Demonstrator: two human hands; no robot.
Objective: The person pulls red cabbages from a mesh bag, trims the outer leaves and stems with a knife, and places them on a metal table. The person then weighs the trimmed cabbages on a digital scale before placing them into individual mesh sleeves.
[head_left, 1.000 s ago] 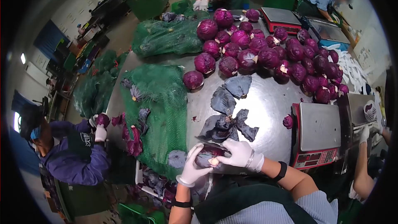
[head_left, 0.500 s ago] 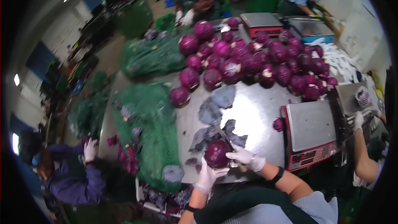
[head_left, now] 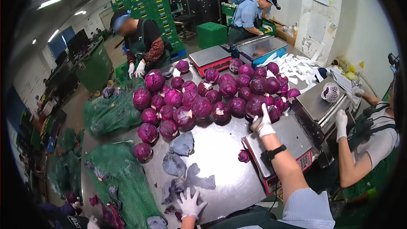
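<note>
Right fingers (head_left: 265,111), closed round one purple cabbage (head_left: 254,104) at the near edge of the heap (head_left: 202,107); left fingers (head_left: 188,195), open, spread beside loose leaves (head_left: 171,191) on our worktop (head_left: 237,180); heads we judge stripped, many; number remaining, not shown

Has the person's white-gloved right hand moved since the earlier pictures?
Yes, forward: the right hand has gone from left of the nearer red metal scale to its far end, by purple cabbages.
</note>
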